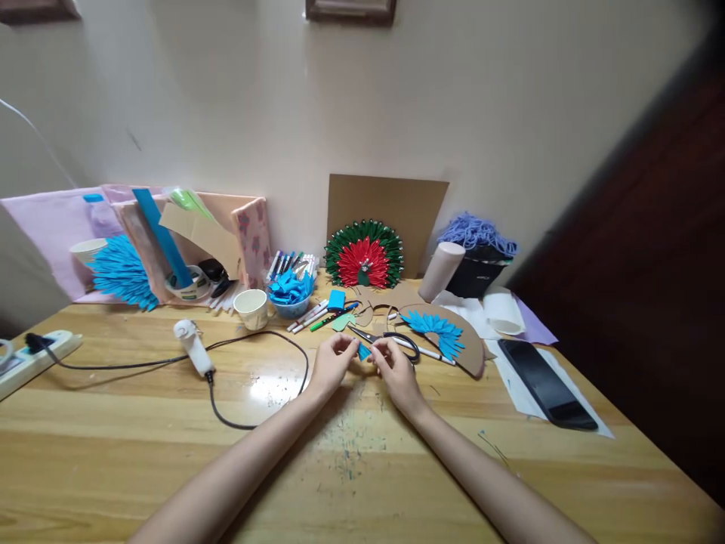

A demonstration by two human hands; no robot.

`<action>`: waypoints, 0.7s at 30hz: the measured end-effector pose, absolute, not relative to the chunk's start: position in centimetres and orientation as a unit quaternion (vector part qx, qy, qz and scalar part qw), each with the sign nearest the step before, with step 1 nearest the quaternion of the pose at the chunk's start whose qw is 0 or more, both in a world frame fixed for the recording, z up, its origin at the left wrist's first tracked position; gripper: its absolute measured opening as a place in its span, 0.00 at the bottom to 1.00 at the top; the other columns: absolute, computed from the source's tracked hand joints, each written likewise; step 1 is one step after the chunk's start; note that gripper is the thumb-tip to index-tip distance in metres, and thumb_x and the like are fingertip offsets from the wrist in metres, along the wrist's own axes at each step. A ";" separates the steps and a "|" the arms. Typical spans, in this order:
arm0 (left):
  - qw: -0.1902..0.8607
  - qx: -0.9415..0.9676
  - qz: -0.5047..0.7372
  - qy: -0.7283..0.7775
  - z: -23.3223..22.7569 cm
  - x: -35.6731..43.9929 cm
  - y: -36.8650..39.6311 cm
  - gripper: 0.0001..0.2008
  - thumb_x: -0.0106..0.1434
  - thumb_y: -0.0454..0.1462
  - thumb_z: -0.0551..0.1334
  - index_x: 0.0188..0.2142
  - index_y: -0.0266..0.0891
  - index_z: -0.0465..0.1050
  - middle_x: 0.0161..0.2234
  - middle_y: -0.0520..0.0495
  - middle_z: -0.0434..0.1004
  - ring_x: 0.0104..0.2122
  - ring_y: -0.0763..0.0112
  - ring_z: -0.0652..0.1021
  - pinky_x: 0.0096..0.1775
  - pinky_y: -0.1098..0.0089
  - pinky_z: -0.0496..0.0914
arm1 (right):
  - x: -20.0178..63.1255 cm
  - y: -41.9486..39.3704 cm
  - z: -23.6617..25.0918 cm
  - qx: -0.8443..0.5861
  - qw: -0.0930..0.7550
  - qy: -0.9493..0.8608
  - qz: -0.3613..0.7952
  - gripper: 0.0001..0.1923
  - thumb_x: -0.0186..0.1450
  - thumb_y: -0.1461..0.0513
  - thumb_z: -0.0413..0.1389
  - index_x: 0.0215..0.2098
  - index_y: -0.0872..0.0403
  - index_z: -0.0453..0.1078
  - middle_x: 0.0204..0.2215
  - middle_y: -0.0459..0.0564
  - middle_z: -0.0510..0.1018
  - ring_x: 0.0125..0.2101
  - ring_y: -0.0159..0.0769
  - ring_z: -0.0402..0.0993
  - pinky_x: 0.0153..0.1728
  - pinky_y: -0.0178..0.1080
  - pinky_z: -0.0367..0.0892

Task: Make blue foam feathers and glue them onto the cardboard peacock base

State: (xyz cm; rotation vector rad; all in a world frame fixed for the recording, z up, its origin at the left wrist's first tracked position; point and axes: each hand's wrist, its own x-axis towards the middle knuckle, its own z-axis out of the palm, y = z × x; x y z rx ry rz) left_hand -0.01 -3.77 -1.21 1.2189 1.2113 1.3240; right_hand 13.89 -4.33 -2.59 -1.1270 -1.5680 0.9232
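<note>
**Two fans on the tabletop: one finished, one partly covered**

Two hands meet at the middle of the tabletop (pixel 141 446), working one small blue paper piece (pixel 364 351).

Left side: a power strip (pixel 34 355) lies at the edge, its black cord running to a white glue gun (pixel 193 347) lying on its side. Behind, a stack of blue folded pieces (pixel 121 273) leans against pink sheets at the wall. A paper cup (pixel 251 308) stands beside a bowl of blue pieces (pixel 291 291); that stock is not used up. Marker pens (pixel 309 313) lie loose next to it.

Centre: the left hand (pixel 331 363) pinches one end of the blue paper piece between thumb and fingertips, the fingers closed on it. The right hand (pixel 396 370) pinches the other end likewise, just above the wood. Whether the fold is complete cannot be told; the piece is too small. Scissors (pixel 385 338) lie just behind the hands. A red and green fan ornament (pixel 364 255) stands against cardboard at the wall and appears finished.

Right side: a cardboard half-disc (pixel 461 340) carries blue petals (pixel 433 329) over part of its face only; bare cardboard shows around them. Judgement: this second fan is well short of complete, with more petals to fold and fix. A phone (pixel 547 384) lies on white paper near the edge.
</note>
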 end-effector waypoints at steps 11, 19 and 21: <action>0.479 0.498 0.528 0.494 -2.4 0.1 -4.4 0.13 0.53 0.44 0.61 0.27 0.35 0.68 0.24 0.50 0.71 0.24 0.74 0.72 0.28 0.74 0.68 | 14.1 -4.2 -2.6 -0.468 0.444 -0.671 0.366 0.09 0.61 0.58 0.51 0.26 0.54 0.63 0.22 0.43 0.67 0.23 0.30 0.63 0.25 0.32 0.60; 0.456 0.528 0.515 0.499 -2.1 0.1 -4.8 0.13 0.55 0.45 0.60 0.27 0.36 0.69 0.25 0.50 0.71 0.25 0.74 0.72 0.28 0.74 0.66 | 14.1 -4.5 -2.5 -0.464 0.432 -0.673 0.381 0.09 0.61 0.57 0.51 0.26 0.54 0.63 0.21 0.43 0.66 0.22 0.29 0.62 0.24 0.32 0.59; 0.458 0.533 0.513 0.493 -2.0 0.1 -4.8 0.13 0.55 0.46 0.59 0.28 0.36 0.69 0.25 0.50 0.71 0.25 0.73 0.72 0.29 0.74 0.66 | 14.2 -4.5 -2.5 -0.464 0.441 -0.668 0.379 0.09 0.61 0.58 0.51 0.26 0.54 0.63 0.21 0.43 0.65 0.22 0.30 0.62 0.24 0.32 0.58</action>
